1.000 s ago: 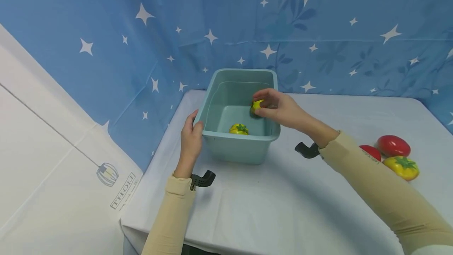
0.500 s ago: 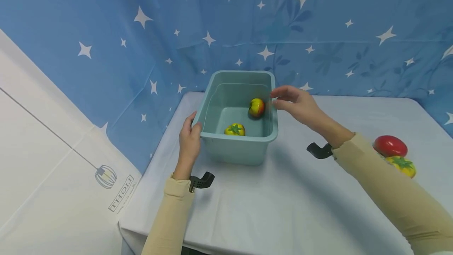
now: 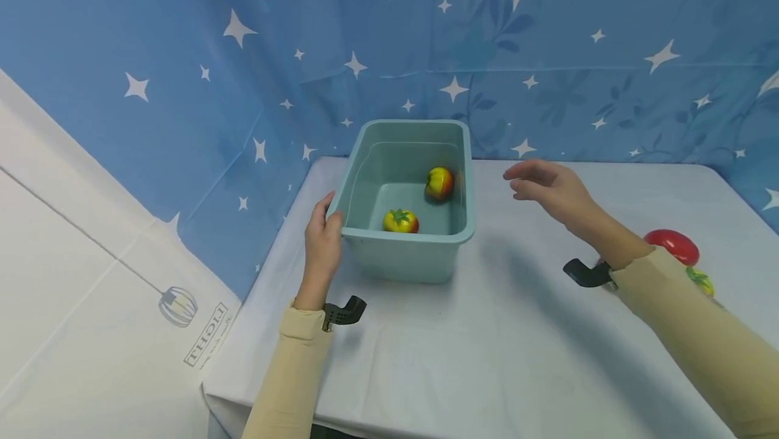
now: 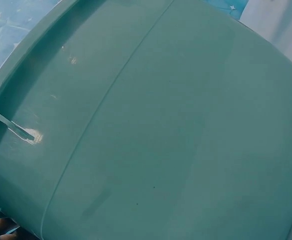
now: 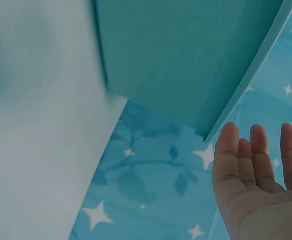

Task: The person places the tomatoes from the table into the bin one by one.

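A pale teal plastic bin stands on the white-covered table. My left hand grips its near left corner, thumb over the rim and fingers outside. Inside the bin are a yellow tomato-like fruit with a green leafy top, near the front, and a yellow-and-red fruit by the right wall. To the right of the bin, above the table, my right hand holds nothing, its fingers loosely bent. In the right wrist view that hand's fingers stand apart. The left wrist view is filled by the bin's outer wall.
On the table's right side lie a glossy red oval fruit and a yellow fruit with a green top, partly hidden by my right sleeve. A blue star-patterned curtain hangs behind the table.
The right hand has let go of the yellow-and-red fruit inside the bin, then moved out over the rim to the right. The left hand keeps its grip on the corner.
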`<state>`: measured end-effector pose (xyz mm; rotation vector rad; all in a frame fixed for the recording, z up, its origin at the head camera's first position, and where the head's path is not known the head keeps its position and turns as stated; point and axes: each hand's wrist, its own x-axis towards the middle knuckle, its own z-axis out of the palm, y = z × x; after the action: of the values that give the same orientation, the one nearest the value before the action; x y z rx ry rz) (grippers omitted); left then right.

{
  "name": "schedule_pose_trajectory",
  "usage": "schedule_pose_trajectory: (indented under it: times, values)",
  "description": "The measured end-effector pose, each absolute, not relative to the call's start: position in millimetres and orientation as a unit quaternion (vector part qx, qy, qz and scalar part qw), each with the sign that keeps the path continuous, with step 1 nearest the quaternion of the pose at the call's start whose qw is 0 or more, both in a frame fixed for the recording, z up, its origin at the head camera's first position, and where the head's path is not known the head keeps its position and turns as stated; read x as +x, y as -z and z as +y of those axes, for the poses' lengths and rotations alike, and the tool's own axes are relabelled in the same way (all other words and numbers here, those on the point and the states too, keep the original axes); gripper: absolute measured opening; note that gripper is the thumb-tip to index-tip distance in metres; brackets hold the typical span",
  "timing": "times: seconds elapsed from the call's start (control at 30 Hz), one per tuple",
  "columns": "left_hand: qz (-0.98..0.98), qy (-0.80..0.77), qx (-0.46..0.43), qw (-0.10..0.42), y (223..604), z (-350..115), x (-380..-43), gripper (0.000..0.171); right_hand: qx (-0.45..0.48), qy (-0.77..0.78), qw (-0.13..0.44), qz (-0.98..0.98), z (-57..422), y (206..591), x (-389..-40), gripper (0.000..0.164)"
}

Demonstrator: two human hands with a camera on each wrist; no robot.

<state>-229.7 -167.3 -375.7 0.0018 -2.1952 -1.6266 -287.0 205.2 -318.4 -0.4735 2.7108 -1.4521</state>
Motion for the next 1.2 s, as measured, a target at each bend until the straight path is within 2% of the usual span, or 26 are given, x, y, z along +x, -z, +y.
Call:
schedule_pose_trajectory:
  times: [0.43,0.63,0.97,1.2]
  values:
    - [-0.783,0.586,-0.006,0.207,374.7,-166.4,-227.6,0.043,-0.095,0.440,0.008,0.893,255.1,342.9,-270.7,0.045]
    - [-0.784,0.586,-0.010,0.205,374.4,-165.1,-226.7,0.044,-0.042,0.418,-0.006,0.907,283.9,355.5,-262.7,0.052]
    - [-0.788,0.584,-0.014,0.196,374.0,-165.1,-225.1,0.043,-0.005,0.435,0.025,0.900,314.9,369.9,-248.8,0.062]
    - [-0.788,0.584,-0.003,0.198,375.6,-165.8,-227.4,0.044,0.017,0.415,-0.012,0.909,327.9,382.1,-247.7,0.058]
